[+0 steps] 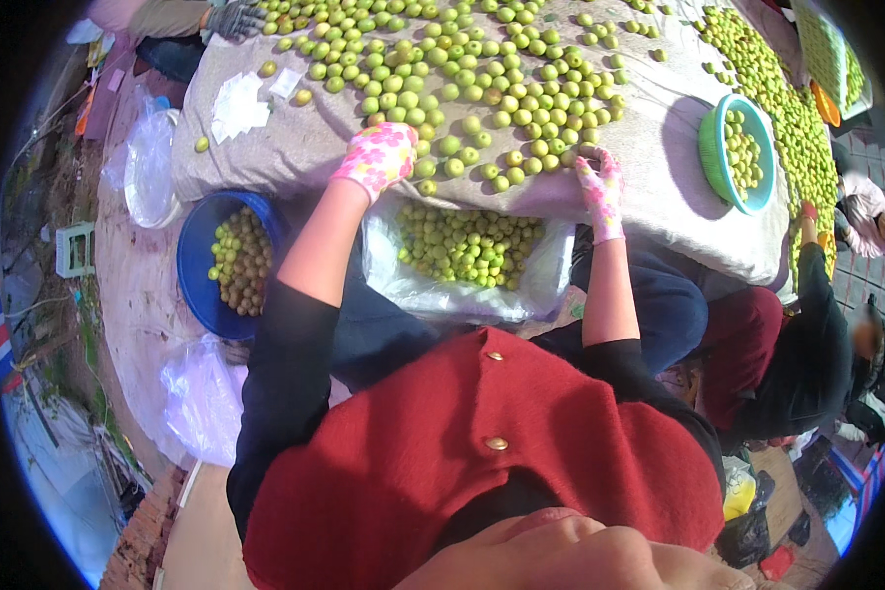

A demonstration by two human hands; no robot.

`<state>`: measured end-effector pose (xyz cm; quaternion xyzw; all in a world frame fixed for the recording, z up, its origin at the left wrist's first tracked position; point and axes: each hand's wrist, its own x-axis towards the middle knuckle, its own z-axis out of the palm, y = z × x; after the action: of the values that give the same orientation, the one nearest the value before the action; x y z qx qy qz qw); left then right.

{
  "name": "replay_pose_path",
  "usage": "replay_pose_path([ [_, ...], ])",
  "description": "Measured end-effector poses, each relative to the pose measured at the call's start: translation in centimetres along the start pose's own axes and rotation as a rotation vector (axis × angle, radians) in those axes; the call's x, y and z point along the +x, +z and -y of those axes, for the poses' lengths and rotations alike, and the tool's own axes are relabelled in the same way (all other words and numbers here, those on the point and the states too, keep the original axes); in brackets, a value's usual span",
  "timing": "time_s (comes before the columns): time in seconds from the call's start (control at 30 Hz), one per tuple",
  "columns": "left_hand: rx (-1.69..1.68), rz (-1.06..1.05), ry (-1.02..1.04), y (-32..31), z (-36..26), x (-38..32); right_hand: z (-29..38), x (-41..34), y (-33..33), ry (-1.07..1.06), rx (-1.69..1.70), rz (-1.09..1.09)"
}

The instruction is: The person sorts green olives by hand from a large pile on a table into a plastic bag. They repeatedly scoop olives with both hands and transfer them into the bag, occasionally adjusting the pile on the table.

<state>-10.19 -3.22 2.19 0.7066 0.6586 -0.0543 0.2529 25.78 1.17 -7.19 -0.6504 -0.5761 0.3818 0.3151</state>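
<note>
Many round green fruits (527, 103) lie loose on a cloth-covered table (302, 147). My left hand (380, 156), in a pink flowered glove, rests at the near-left edge of the fruits; its fingers are curled, and whether they hold a fruit cannot be told. My right hand (599, 181), in a matching glove, is at the near-right edge beside several fruits, its fingertips bent towards them; its grasp is unclear. Below the table edge, between my arms, a plastic-lined crate (560, 287) holds more green fruits (479, 251).
A blue tub (192, 280) of green and brownish fruits stands at left. On the right part of the table sits a green basin (715, 162) with fruits. White papers (240, 105) lie at upper left. A co-worker's gloved hand (234, 20) is beyond; another person sits at right.
</note>
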Motion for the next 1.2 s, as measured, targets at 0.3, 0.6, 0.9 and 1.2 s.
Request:
replay_pose_path([
  [0.3,0.062,0.123,0.037,3.4,-1.3,-0.5,3.0,-1.7,2.9,-0.345,-0.596,0.090],
  [0.6,0.003,-0.119,-0.054,6.2,-2.4,0.3,6.0,-3.6,4.7,-0.639,-0.426,0.038],
  [0.9,0.133,-0.091,0.000,7.6,-1.3,0.9,7.4,-2.0,7.5,-0.416,-0.529,0.226],
  [1.2,0.104,-0.161,-0.100,9.2,-3.6,0.2,6.8,-4.7,10.3,-0.711,-0.906,0.289],
])
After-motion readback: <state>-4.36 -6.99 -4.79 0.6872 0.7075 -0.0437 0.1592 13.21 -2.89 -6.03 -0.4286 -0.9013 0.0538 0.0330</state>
